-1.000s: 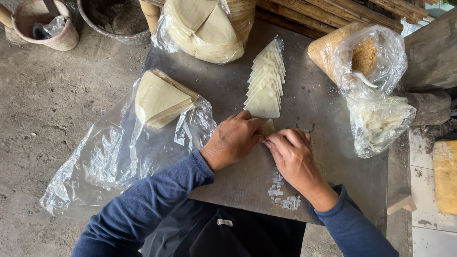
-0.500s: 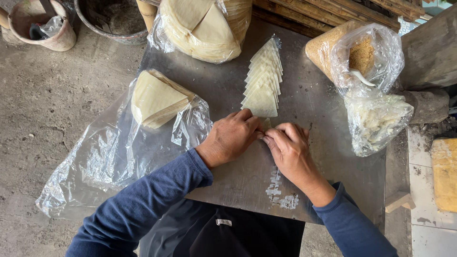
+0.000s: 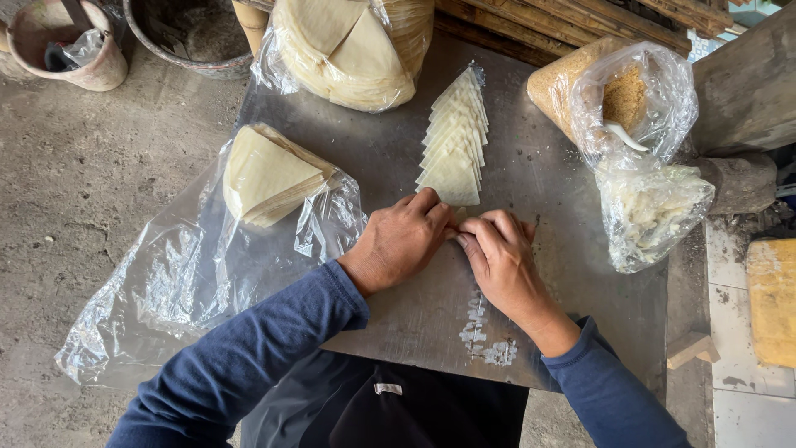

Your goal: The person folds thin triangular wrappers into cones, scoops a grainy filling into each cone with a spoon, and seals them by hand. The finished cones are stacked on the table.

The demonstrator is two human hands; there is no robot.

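Your left hand (image 3: 398,241) and right hand (image 3: 497,253) barely shifted, still pressed together, fingers curled over small pale wrapper piece, mostly hidden, on metal table (image 3: 398,315), just near of folded triangle row (image 3: 454,137). Folding continues, unfinished.

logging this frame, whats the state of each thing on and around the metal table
left hand: fingers curled, pressing a small wrapper piece on the table
right hand: fingers curled, pressing beside the left
folded row: triangles overlapped in a line, flat
wrapper stack: lying on an opened plastic sheet
big wrapper bag: full, plastic-covered
crumb bag: open, spoon inside
white filling bag: open
table: floury smear near the front edge
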